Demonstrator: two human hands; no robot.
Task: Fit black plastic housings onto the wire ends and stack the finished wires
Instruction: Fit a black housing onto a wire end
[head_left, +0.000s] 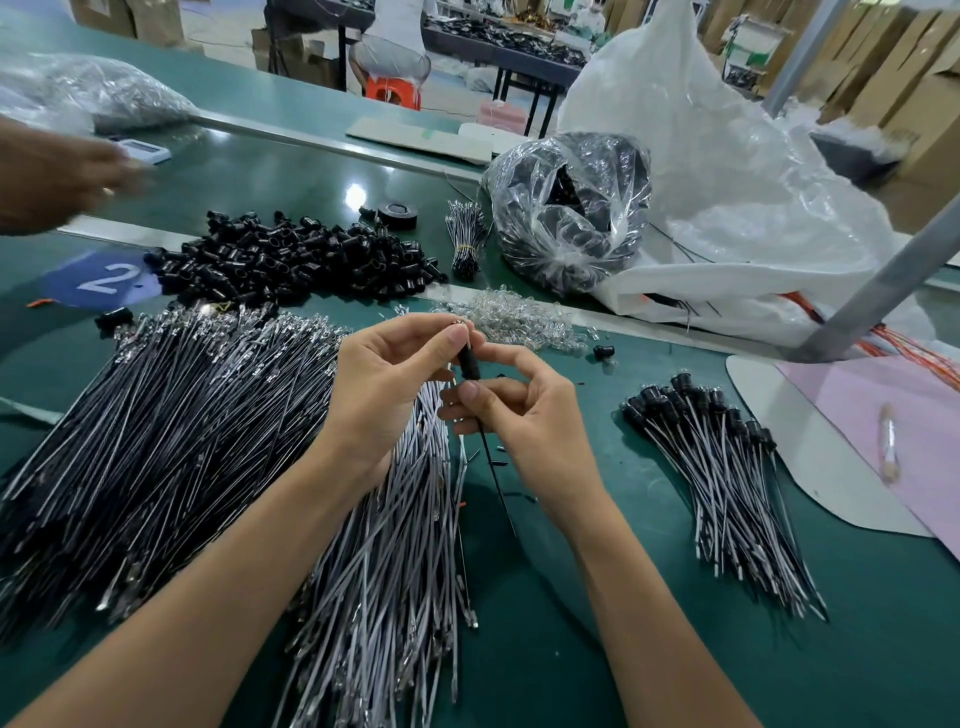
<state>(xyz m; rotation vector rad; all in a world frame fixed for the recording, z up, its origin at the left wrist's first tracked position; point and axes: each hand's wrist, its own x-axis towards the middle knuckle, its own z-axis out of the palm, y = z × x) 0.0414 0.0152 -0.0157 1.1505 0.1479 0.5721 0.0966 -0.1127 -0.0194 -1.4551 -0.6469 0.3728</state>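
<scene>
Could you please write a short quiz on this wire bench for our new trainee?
1. True or false: the left hand and right hand together pinch one small black plastic housing on a thin dark wire.
2. The stack of finished black-and-white wires with housings lies: A) right of the right hand; B) under the left hand; C) in the person's lap.
3. Fill in: the blue label on the green table shows the number ___.
Key: 1 true; 2 A; 3 2.
</scene>
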